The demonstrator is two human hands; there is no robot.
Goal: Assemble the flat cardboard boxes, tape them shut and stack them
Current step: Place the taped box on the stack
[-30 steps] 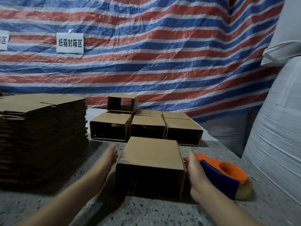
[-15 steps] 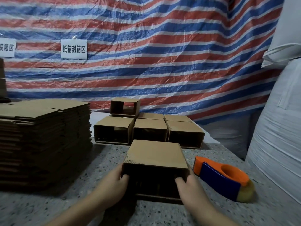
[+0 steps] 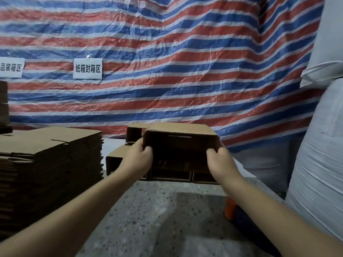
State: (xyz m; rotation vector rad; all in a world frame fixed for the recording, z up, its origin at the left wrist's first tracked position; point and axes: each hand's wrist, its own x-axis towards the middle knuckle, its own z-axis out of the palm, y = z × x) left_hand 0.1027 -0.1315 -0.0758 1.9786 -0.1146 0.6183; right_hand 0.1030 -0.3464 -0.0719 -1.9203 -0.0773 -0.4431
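You've got the box [image 3: 181, 143] up off the table [image 3: 167, 219], open end facing you, held out at arm's length at your twelve o'clock. Your left hand [image 3: 138, 159] grips its left wall, fingers curled round the edge at the box's nine o'clock and tucked inside the opening. Your right hand [image 3: 220, 162] clamps the right wall the same way at three o'clock, fingertips hooked over the edge. So the box sits squarely between your two hands, both wrapped on it.

Behind and below it, at twelve o'clock, the row of assembled boxes [image 3: 115, 160] sits on the table, mostly hidden by the one you hold; another box [image 3: 134, 132] peeks out higher up at its eleven o'clock. The stack of flat cardboard [image 3: 50, 160] stands at your nine o'clock, well apart from your left hand. The orange tape dispenser [image 3: 230, 208] shows just a corner under your right forearm, at four o'clock. Striped tarp [image 3: 176, 62] hangs behind, with a white sign [image 3: 87, 68] at ten o'clock, and white sacks [image 3: 319, 145] stand at three o'clock.
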